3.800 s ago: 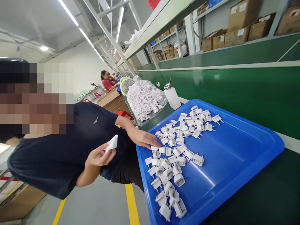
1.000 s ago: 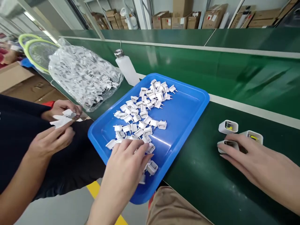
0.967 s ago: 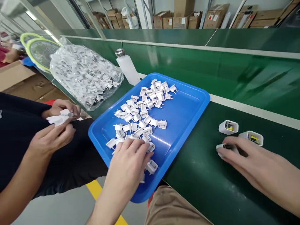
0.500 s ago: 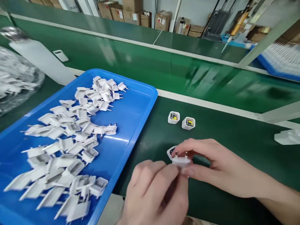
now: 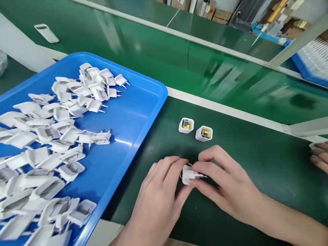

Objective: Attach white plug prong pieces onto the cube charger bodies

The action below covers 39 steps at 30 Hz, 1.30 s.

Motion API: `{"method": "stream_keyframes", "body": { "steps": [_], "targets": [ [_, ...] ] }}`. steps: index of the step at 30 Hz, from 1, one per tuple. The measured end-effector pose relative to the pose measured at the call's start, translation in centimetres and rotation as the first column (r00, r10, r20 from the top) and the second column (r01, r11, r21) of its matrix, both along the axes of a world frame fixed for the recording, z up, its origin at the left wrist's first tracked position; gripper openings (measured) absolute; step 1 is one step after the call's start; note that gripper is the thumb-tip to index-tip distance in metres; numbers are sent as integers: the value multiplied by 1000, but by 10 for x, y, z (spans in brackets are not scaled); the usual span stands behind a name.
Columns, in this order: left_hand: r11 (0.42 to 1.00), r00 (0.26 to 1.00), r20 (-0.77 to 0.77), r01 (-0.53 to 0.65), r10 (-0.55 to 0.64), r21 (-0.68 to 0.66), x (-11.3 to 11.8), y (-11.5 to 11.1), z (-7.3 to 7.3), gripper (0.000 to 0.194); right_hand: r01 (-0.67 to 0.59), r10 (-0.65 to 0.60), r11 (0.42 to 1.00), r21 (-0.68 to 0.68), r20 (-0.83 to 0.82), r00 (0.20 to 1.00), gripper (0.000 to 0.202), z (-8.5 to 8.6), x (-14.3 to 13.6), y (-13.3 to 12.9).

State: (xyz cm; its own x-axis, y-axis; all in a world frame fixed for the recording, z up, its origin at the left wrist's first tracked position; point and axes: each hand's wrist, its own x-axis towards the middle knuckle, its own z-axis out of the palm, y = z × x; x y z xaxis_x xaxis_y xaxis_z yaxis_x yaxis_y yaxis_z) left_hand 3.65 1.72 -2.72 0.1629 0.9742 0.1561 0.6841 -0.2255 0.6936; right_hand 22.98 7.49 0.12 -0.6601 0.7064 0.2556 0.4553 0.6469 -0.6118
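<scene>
My right hand (image 5: 230,184) pinches a white two-pin plug cap (image 5: 188,175) between thumb and fingers, its metal pins pointing right. Against the cap's left side, my left hand (image 5: 160,191) is closed on a white charger housing (image 5: 181,175), of which only a thin rim shows; my fingers hide the rest. Just beyond my hands, two open white charger housings (image 5: 186,125) stand on the dark green table, with circuit parts and a yellow component inside. To the left, a blue tray (image 5: 138,136) holds many loose white plug caps (image 5: 72,171).
Another person's hand (image 5: 321,155) is at the right edge, by a white piece. A green partition (image 5: 179,65) with a pale ledge runs behind the table. A white cylinder (image 5: 23,44) leans at upper left. A blue tray of white parts (image 5: 311,65) lies upper right.
The plug cap has turned from pins up to pins pointing right, and now sits against the housing between both hands. The view has shifted; another person's hand has appeared at right.
</scene>
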Motion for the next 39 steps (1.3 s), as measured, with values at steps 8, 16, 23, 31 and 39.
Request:
{"method": "stream_keyframes", "body": {
  "steps": [8,16,23,31,39],
  "targets": [
    [1000,1000,3,-11,11,18,4,-1,-6,16,-65,69,997,-33,150,986,7,14,5,1],
    [999,999,53,2,-4,36,5,0,-8,16,-88,101,993,-85,169,980,10,15,-1,2],
    [1000,996,91,0,-2,22,7,-1,-12,15,-83,98,992,-91,176,979,22,16,2,-3],
    [999,996,86,17,-20,34,6,0,-10,16,-77,103,984,-158,162,981,34,17,5,-2],
    [999,995,100,2,-6,48,9,2,-9,13,-71,92,993,-98,231,969,35,17,5,-4]
  ]
}}
